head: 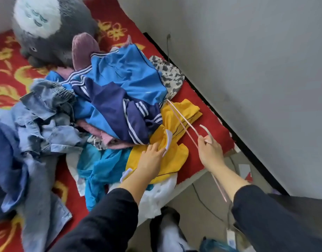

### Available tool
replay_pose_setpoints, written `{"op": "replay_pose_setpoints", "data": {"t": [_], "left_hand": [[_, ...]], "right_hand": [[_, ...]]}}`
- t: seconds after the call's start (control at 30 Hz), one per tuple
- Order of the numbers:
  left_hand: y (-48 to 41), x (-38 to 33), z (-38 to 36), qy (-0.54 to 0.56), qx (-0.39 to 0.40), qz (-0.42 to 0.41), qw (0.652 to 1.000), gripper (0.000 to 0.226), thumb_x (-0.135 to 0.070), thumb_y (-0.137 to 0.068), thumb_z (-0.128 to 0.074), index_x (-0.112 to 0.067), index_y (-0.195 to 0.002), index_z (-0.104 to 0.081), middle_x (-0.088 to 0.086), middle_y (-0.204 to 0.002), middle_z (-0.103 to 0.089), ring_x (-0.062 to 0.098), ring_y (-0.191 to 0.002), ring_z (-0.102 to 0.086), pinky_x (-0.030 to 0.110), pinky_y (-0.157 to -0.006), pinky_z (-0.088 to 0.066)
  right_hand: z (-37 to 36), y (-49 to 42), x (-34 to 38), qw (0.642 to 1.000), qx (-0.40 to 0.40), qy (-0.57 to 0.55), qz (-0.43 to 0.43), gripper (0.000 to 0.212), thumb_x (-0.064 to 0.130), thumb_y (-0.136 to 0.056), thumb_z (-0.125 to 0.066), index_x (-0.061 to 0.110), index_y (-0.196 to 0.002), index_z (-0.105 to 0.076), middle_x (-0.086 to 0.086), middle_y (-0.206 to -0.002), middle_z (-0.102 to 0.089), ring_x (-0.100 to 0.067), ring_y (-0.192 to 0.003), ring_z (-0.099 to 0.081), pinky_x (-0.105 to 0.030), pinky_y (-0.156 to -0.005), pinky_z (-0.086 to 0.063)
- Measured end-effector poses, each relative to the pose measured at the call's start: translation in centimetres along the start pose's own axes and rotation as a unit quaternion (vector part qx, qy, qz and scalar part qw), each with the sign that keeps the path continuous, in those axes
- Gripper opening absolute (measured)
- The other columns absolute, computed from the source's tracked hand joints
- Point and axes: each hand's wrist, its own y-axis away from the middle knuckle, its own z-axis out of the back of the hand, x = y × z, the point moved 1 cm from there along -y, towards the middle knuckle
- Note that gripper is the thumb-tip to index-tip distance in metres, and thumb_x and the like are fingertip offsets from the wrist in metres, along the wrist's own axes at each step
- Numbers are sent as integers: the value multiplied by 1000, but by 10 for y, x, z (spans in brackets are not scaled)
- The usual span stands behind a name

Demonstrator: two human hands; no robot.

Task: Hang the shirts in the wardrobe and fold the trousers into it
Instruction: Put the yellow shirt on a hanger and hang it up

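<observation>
Head view, right hand (210, 151) gripping pink hanger (182, 122), pointing up-left

one head-worn wide-angle view, looking forward and down.
the lens looks from above the near edge of the red bedspread (105, 10), close over the clothes pile (120, 99), with the grey wall (247, 70) filling the upper right.

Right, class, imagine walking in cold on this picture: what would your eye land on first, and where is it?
The heap of clothes in blues, denim and yellow, tumbled across the red flowered bed cover, fills the middle. A big grey plush toy sits at the top left behind it. In front, the left hand touches a yellow shirt while the right hand grips a thin pink hanger.
</observation>
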Motion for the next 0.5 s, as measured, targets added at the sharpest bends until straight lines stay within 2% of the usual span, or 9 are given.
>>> {"op": "replay_pose_setpoints", "data": {"t": [0.1, 0.23, 0.3, 0.4, 0.43, 0.47, 0.5], "left_hand": [[-39, -6, -14, -87, 24, -51, 995, 68, -3, -92, -47, -26, -150, -21, 12, -159, -3, 31, -145, -8, 41, -111, -25], [-88, -1, -25, -226, 39, -126, 965, 72, -15, -98, -44, -30, -152, 0, 10, -157, 22, 32, -145, 15, 47, -117, -6], [-109, 6, -27, -294, 50, -150, 943, 69, -21, -98, -46, -28, -152, -4, 8, -156, 26, 31, -144, 22, 50, -117, 1], [-128, 17, -22, -336, 50, -153, 928, 52, -24, -98, -45, -24, -147, -28, 5, -159, 16, 30, -143, 22, 52, -116, 2], [-132, 19, -19, -325, 60, -153, 931, 47, -23, -97, -45, -24, -143, -34, 5, -161, 3, 30, -145, 20, 52, -116, 1], [-133, 19, -15, -295, 71, -153, 941, 42, -21, -97, -46, -24, -138, -42, 5, -158, -17, 29, -147, 11, 52, -118, 0], [-131, 18, -9, -242, 82, -149, 955, 33, -18, -95, -47, -24, -127, -52, 3, -145, -42, 28, -147, -7, 51, -118, -7]], "right_hand": [[-11, -36, -11, 1000, 7, -11, -16, 36, 36, -100, -33, 7, -89, -52, -7, -87, -58, -26, -83, -53, -39, -72, -41], [-27, -64, -21, 999, 16, -26, -23, 30, 35, -100, -35, 12, -85, -48, -5, -82, -56, -21, -76, -52, -39, -68, -43], [-33, -72, -25, 999, 19, -29, -23, 29, 33, -100, -35, 14, -82, -45, -4, -80, -53, -20, -73, -50, -39, -65, -42], [-38, -78, -27, 999, 24, -35, -28, 29, 33, -100, -35, 15, -79, -44, -4, -78, -52, -19, -70, -48, -37, -62, -41], [-39, -79, -27, 999, 26, -36, -31, 29, 33, -100, -35, 14, -80, -45, -4, -78, -52, -19, -70, -49, -37, -62, -41], [-40, -79, -27, 998, 27, -36, -33, 29, 33, -100, -35, 14, -81, -45, -5, -79, -53, -20, -71, -49, -37, -62, -41], [-39, -79, -25, 998, 31, -37, -35, 30, 33, -100, -35, 14, -80, -46, -6, -78, -53, -21, -72, -50, -37, -62, -40]]}}
